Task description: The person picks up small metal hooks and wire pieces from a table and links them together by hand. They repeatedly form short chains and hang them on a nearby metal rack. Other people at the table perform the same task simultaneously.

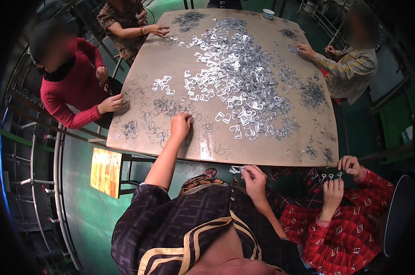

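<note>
Your right hand [253,176] pinches a small metal clip [235,169] just off the table's near edge, while your left hand [181,124] presses curled fingers onto thin wire loops [164,107] — most work looks left, judging by the clip heap [237,78]. The tan table [170,59] stands on a green floor [86,206], other people working around it
</note>
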Demonstrator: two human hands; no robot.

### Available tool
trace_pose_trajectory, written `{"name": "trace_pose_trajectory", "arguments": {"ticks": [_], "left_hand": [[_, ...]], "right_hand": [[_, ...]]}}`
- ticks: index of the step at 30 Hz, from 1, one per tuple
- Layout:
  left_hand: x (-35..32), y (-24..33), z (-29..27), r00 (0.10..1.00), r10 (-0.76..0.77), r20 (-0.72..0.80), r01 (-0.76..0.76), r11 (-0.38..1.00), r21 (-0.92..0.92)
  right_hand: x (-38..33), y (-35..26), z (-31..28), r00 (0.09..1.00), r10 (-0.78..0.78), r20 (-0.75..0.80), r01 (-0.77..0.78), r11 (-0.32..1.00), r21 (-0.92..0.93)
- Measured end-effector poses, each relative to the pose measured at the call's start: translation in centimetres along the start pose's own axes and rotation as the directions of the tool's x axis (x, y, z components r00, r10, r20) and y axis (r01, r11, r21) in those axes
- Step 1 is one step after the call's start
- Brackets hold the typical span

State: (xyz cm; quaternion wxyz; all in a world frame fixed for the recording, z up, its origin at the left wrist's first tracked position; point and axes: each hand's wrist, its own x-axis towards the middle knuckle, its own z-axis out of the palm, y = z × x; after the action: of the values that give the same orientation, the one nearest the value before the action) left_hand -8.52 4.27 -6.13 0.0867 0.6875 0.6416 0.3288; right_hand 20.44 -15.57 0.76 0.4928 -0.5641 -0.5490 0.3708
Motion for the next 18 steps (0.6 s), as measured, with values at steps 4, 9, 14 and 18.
{"name": "trace_pose_trajectory", "arguments": {"ticks": [4,9,14,18], "left_hand": [[0.3,1.9,1.0,0.992,0.075,0.100,-0.087,0.989,0.118],[1.3,2.6,3.2,0.922,0.290,0.254,-0.367,0.863,0.347],[2.8,4.4,3.3,0.883,0.287,0.371,-0.447,0.756,0.479],[4.0,4.1,3.4,0.906,0.173,0.386,-0.355,0.807,0.473]], "right_hand": [[0.2,-0.2,0.2,1.000,-0.006,0.026,0.005,1.000,0.015],[0.4,-0.7,0.6,0.999,0.009,0.042,-0.010,1.000,0.029],[0.5,-0.7,0.7,0.999,0.013,0.051,-0.016,0.998,0.055],[0.5,-0.3,0.6,0.998,0.017,0.064,-0.021,0.998,0.060]]}}
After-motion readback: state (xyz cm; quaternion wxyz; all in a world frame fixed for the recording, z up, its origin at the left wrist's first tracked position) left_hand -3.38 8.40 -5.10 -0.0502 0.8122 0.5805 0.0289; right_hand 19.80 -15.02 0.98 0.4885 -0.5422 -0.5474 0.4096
